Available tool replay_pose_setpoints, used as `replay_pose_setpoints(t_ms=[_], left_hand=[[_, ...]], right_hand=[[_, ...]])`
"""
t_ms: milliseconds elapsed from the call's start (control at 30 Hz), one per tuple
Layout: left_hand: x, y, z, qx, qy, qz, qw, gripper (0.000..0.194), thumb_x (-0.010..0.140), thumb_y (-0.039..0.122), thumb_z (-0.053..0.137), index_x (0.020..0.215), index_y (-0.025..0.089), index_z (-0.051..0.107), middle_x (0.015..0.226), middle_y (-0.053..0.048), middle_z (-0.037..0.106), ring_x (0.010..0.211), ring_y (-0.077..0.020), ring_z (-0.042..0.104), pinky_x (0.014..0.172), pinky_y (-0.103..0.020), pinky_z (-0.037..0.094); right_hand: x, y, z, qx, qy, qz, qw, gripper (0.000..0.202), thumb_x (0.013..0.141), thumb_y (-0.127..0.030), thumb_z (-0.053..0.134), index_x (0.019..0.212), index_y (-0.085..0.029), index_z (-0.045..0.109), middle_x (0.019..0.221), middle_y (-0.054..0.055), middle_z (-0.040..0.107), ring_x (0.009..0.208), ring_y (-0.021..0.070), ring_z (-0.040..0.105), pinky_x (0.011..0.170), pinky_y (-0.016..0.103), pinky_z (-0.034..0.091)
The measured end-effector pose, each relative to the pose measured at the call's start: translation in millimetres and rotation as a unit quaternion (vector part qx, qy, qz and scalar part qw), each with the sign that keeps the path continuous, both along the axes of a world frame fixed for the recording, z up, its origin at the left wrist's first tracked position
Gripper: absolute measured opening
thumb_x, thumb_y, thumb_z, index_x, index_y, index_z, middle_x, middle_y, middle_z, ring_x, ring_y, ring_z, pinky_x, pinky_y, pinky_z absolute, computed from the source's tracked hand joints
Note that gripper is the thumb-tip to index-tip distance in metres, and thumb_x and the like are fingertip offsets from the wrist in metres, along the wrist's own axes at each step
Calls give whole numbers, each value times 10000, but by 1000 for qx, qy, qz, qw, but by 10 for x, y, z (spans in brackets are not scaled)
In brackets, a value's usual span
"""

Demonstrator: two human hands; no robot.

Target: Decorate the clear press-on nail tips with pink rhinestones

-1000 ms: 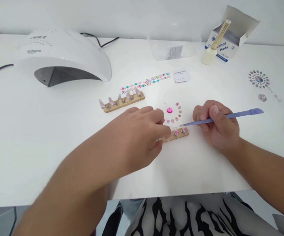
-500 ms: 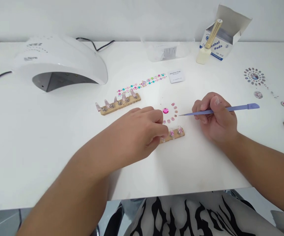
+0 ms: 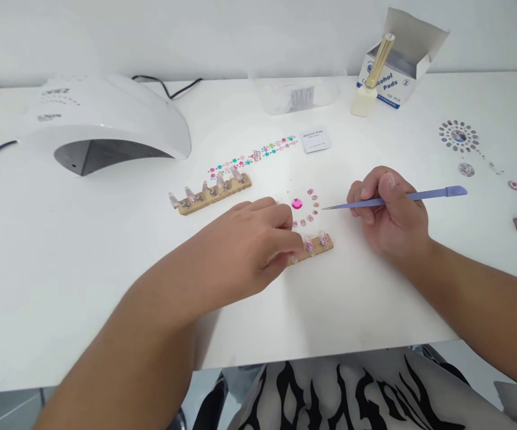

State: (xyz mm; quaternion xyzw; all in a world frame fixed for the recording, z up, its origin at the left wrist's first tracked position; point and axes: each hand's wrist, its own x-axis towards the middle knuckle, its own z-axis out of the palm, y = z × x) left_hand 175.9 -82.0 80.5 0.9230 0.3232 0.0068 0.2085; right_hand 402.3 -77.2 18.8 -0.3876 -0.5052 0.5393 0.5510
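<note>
Table [image 3: 352,316]: from the near rack [image 3: 317,249], origin of all bearings, its front edge runs at 6 o'clock, with a broad stretch of white top between; its back edge, at 12, lies well apart along the wall [image 3: 222,42]. Lamp [image 3: 119,116], at 10 o'clock, opening towards me. My left hand [image 3: 256,245], at 9 o'clock, bends its fingers narrowly over the rack's left part; whether they grip it I cannot tell. My right hand [image 3: 386,218], at 2 o'clock, holds the tool [image 3: 431,194] between thumb and fingers, tip towards 9; white top separates this hand from the rack. Box [image 3: 386,83], at 1 o'clock, flap raised, near the back edge. Far rack [image 3: 216,197], at 10 o'clock, between lamp and left hand. Gems [image 3: 303,223], an arc at 12 o'clock, just beyond the near rack, tool tip just beside them.
</note>
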Motion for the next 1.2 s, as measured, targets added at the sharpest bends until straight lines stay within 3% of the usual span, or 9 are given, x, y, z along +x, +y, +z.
replay_pose_setpoints(t_ms=[533,867,1033,1200], left_hand=[[16,0,32,33,34,-10,999,287,899,135,456,761,209,697,760,-50,517,635,-146,442,589,-294,348],[-84,38,-1,-1,-36,11,999,234,884,164,503,888,232,727,838,-55,550,742,-168,500,658,-302,382],[-110,32,37,10,-61,8,998,266,907,190,455,827,220,707,818,-58,543,750,-176,505,680,-317,391],[-53,42,-17,27,-39,-5,999,263,883,183,473,745,200,697,769,-52,527,702,-166,472,632,-309,366]], right_hand=[[-1,12,0,0,57,9,998,313,929,-390,522,675,-219,584,518,-28,350,499,119,352,516,297,309],[-1,29,-9,7,52,-4,999,326,902,-440,546,662,-223,586,494,-36,360,486,115,357,508,287,315],[1,33,-11,6,57,0,998,323,913,-422,539,666,-221,588,474,-40,350,482,112,350,515,286,315],[-6,38,-20,10,56,0,998,339,922,-441,534,672,-216,578,485,-44,351,484,105,366,514,278,328]])
